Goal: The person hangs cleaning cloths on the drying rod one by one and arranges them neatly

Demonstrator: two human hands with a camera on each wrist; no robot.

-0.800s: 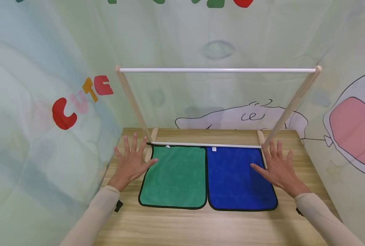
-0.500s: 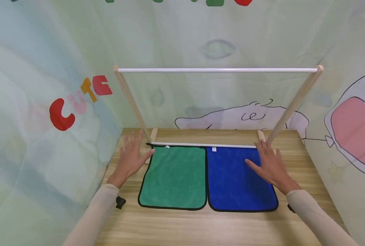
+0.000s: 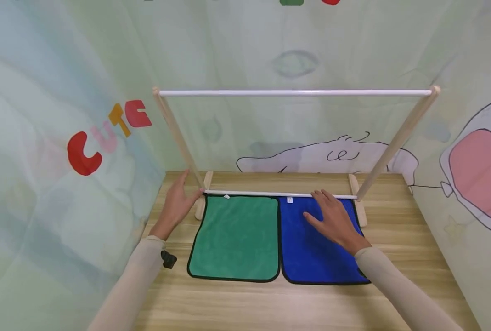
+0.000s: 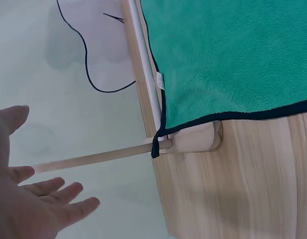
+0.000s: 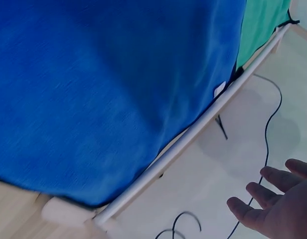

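A green towel (image 3: 234,239) with black edging lies flat on the table, side by side with a blue towel (image 3: 311,257) of the same kind. My left hand (image 3: 174,207) is beside the rack's left post, near the green towel's far left corner; the left wrist view shows its fingers spread and holding nothing. Over the far part of the blue towel hovers my right hand (image 3: 333,219), fingers relaxed, with nothing in it. Behind both towels stands a wooden rack with a white upper rod (image 3: 295,93) and a white lower rod (image 3: 257,193).
The rack's left post (image 3: 179,138) and right post (image 3: 398,138) rise from wooden feet, the right foot (image 3: 358,202) showing beside the blue towel. Printed cloth walls (image 3: 212,50) enclose the wooden table (image 3: 245,305) at the back and both sides.
My right hand has moved left, from the blue towel's right edge to over its far middle. My left hand has turned and shifted slightly toward the rack's left post. Both towels stay in place.
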